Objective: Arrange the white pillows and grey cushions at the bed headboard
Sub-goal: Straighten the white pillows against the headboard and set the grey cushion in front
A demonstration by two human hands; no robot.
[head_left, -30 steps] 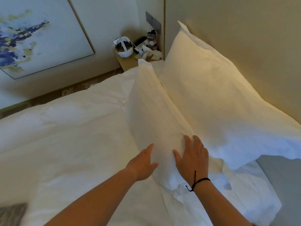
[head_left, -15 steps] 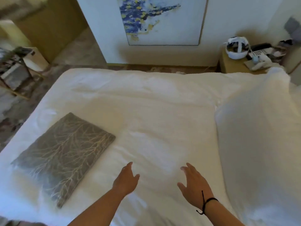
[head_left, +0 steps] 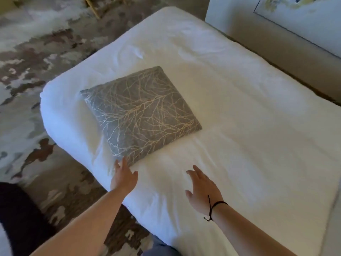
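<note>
Grey cushion (head_left: 141, 113) — newly within reach, flat on the duvet (head_left: 239, 126), just ahead of your left hand (head_left: 123, 177). Your right hand (head_left: 202, 192) alongside — both spread, empty; pillows now out of view, cushion next.

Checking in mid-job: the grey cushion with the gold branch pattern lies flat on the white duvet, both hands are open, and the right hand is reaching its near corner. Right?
Not quite. The head view shows the left hand, not the right, reaching the near corner of the grey cushion. The right hand hovers open over the white duvet, apart from the cushion. The rest stands.
</note>
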